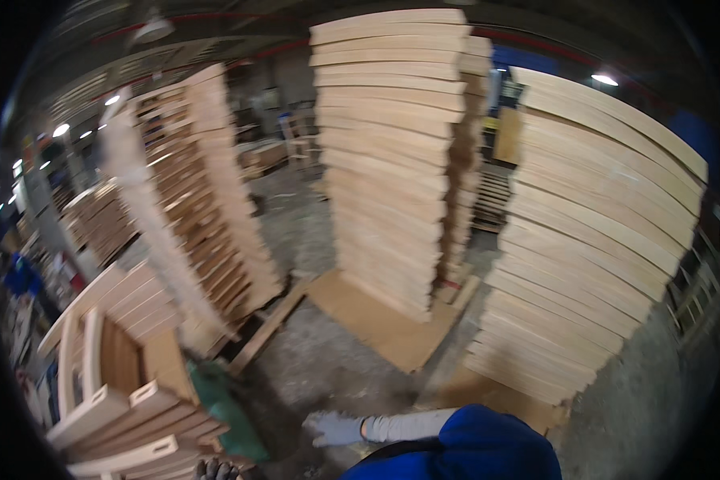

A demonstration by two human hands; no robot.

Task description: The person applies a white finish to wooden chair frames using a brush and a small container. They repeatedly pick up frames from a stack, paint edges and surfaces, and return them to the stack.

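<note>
My right hand (334, 429), in a grey glove, reaches leftward above the concrete floor. Its fingers look spread, with nothing visible in them, though they are blurred. Only the dark gloved fingertips of my left hand (216, 470) show at the bottom edge, beside a pile of pale wooden frame parts (124, 420) with slots cut in their ends. Whether those fingers grip a part is hidden. A green cloth or sack (224, 412) lies between the pile and my right hand.
Tall stacks of pale wooden panels stand in front: a left stack (252, 240), a middle stack (384, 176) on a brown sheet (368, 328), and a right stack (584, 232). A wooden beam (268, 328) lies on the floor. A person in blue (24, 276) is far left.
</note>
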